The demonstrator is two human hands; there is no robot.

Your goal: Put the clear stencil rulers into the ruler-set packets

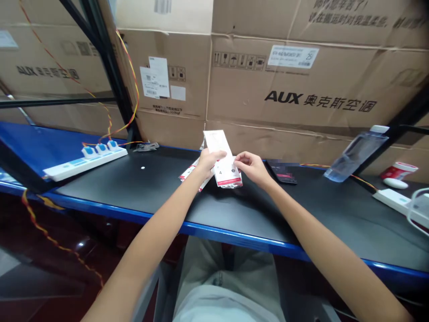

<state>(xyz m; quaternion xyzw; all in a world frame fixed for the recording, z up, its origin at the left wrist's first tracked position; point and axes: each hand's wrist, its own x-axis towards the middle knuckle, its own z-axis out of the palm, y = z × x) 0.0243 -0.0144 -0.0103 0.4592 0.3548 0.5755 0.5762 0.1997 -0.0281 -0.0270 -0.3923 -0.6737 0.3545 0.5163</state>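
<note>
My left hand [206,163] is closed around a long white card [216,138], its thumb lying across the front. Below the thumb shows a white-and-red packet [227,172] printed with a "4". My right hand [255,169] has its fingers curled, with thumb and forefinger pinching at the packet's right edge. More white-and-red packets [188,171] lie on the black tabletop, just left of and partly behind my left hand. How many pieces are stacked in my grip is hidden.
A dark phone [282,172] lies right of my right hand. Farther right are a clear bottle [355,154], a red-and-white container [399,170] and a power strip [395,201]. Another power strip [87,163] sits at left. Large cartons [241,98] stand behind the desk [140,190].
</note>
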